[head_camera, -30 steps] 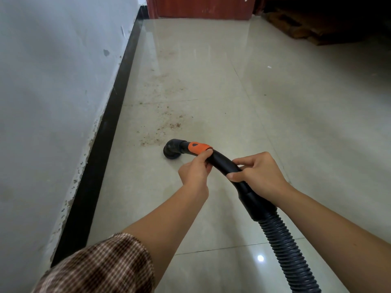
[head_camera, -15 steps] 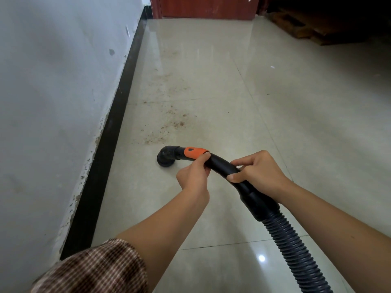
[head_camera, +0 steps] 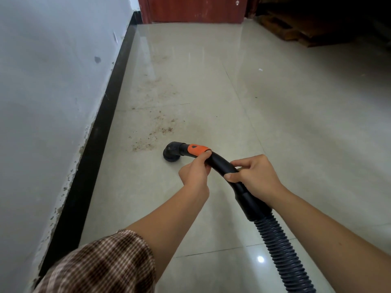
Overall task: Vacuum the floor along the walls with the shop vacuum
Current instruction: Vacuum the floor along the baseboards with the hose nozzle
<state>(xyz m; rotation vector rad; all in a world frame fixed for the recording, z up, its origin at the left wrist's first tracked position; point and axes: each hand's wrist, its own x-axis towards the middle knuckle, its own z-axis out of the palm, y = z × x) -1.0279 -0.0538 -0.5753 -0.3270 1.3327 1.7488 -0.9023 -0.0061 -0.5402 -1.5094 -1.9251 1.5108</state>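
Observation:
A black curved vacuum wand (head_camera: 220, 163) with an orange band (head_camera: 197, 149) ends in a round black nozzle (head_camera: 172, 152) resting on the beige tiled floor (head_camera: 211, 85). My left hand (head_camera: 195, 172) grips the wand just behind the orange band. My right hand (head_camera: 257, 176) grips it further back, near the cuff where the ribbed black hose (head_camera: 281, 250) begins. A patch of brown dirt (head_camera: 154, 132) lies on the tiles just beyond and left of the nozzle.
A grey-white wall (head_camera: 53, 92) with a black baseboard (head_camera: 101, 132) runs along the left. A red-brown door (head_camera: 196, 9) stands at the far end. Dark wooden pallets (head_camera: 296, 28) sit at the back right.
The nozzle has slid a little left and back toward me along the floor, nearer the wall. Both hands keep their grip on the wand.

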